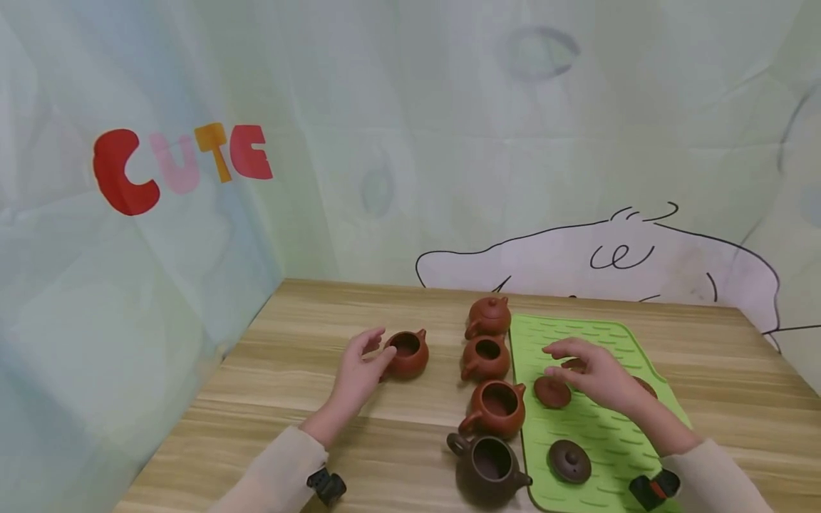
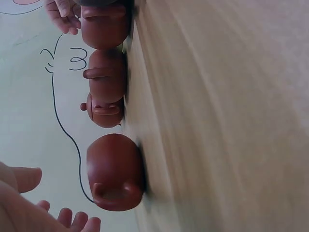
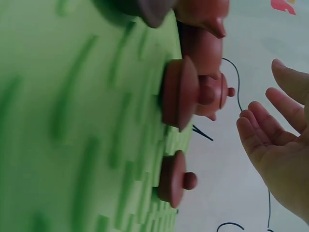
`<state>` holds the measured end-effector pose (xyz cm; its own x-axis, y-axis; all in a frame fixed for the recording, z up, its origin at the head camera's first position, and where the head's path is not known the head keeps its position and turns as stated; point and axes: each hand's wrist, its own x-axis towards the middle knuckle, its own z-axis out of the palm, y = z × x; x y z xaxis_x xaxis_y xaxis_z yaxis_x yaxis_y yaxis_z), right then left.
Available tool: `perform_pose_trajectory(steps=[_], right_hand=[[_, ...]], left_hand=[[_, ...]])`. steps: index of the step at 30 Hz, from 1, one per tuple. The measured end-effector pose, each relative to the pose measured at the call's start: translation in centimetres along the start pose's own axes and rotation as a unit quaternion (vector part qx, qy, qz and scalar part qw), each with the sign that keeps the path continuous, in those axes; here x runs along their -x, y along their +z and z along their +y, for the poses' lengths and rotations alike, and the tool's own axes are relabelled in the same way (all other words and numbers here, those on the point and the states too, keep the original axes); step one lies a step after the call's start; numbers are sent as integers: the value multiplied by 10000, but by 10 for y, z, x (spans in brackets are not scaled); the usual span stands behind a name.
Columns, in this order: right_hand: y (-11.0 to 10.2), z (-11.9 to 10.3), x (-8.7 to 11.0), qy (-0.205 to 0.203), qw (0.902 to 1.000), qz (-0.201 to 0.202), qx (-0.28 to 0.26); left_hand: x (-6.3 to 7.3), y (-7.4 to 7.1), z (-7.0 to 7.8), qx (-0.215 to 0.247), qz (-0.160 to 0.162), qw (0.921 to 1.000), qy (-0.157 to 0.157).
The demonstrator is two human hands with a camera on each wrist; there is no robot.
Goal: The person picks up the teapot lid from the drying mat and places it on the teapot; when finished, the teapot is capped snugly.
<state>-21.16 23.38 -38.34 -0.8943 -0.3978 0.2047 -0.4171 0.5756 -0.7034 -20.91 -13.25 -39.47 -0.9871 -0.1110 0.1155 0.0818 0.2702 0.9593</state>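
Largest in our head view is the printed backdrop [image 1: 359, 85], its letters spelling CUTE; before it spreads the wood-grain table [image 1: 269, 377], with the green mat [image 1: 616, 434] lying on its right part; along the mat's left edge we see four teapots in a row: the dark teapot [image 1: 485, 488] nearest us, then two open reddish teapots [image 1: 486, 413] and, farthest, the lidded teapot [image 1: 490, 312]; the head view lets us look into the three uncovered ones, their hollows shadowed, while the lid hides the inside of the fourth.

The lone teapot [image 1: 410, 367] stands upright on the table, left of the row, its mouth uncovered; our left hand [image 1: 359, 370] is just beside it, thumb spread from loosely bent fingers; from the head the thumb overlaps the pot, yet the left wrist view shows a gap, and also the handle [image 2: 133, 191], which the hand hides from above.

Our right hand [image 1: 596, 374] hangs over the mat, thumb and fingers parted; the right wrist view shows it apart from two reddish lids [image 3: 182, 94], resting knob up, one of them mostly covered by fingers in the head view; only the head view gives us the whole dark lid [image 1: 564, 467] and, past the wrist, another reddish lid [image 1: 644, 386].
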Motion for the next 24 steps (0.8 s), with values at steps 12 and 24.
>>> perform_pose_trajectory(steps=[12,24], right_hand=[[6,12,8,504,9979,-376,-126],[8,18,10,534,9971,-504,181]], left_hand=[[5,-1,-16,-234,43,9993,-275],[4,-1,-26,-300,-17,9994,-178]])
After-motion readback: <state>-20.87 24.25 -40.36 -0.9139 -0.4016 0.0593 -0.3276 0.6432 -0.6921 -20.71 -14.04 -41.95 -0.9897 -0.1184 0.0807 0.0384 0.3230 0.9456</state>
